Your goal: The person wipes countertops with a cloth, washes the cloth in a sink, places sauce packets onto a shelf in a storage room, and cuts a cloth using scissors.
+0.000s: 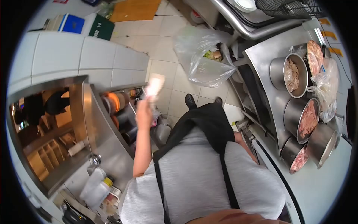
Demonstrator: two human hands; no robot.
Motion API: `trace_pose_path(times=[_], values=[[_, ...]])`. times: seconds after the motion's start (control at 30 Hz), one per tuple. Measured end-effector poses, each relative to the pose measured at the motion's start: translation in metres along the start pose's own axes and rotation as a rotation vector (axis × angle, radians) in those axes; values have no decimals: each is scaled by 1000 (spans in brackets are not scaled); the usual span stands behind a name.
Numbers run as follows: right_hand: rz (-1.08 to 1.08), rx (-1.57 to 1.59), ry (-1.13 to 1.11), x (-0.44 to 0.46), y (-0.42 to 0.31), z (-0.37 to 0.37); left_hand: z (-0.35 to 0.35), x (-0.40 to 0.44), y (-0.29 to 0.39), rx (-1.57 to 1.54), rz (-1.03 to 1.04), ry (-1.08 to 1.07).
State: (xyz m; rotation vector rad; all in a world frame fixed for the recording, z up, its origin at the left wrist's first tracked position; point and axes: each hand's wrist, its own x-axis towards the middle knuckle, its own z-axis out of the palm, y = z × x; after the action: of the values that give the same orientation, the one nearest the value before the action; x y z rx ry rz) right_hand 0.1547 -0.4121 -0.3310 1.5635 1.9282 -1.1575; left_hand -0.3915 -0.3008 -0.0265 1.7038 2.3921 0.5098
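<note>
My left hand (144, 112) is raised over the floor at the left of my body, closed around the lower end of a pale, flat thing (154, 85). That thing is overexposed and smeared by motion, so its kind does not show. Below and left of this hand are shelves with orange-rimmed containers (112, 102). On my right side only a strip of the right forearm shows, beside the black apron (209, 123) and close to the counter's front. The right hand itself is hidden.
Metal pots of raw meat (308, 117) stand on the right counter, beside knotted plastic bags (323, 87). A large clear bag (199, 56) with greens hangs over the tiled floor (164, 71). A steel-framed serving window (85, 123) is at left.
</note>
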Motion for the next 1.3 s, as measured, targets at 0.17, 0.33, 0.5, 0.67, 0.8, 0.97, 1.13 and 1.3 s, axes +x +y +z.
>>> trace_pose_path(times=[0.17,0.33,0.5,0.67,0.8,0.97,1.13,1.3], values=[[141,666,91,12,-46,-21,135,2,-30,87,-80,-884],[-171,19,86,23,-40,-6,186,-20,-93,-185,-475,-1004],[639,1027,-8,51,-76,-55,213,-61,-135,-284,-611,-994],[239,512,101,76,-137,-130,247,-111,-153,-341,-707,-861],[-117,366,135,114,-179,-175,203,-72,-69,-198,-773,-814],[-669,236,-65,145,-288,-239,171,-57,-27,-854,-845,-589],[-1354,108,-129,116,-406,-264,91,-56,16,-1438,-789,-283],[-1128,362,-515,84,-476,-262,45,-148,6,-1878,-829,191]])
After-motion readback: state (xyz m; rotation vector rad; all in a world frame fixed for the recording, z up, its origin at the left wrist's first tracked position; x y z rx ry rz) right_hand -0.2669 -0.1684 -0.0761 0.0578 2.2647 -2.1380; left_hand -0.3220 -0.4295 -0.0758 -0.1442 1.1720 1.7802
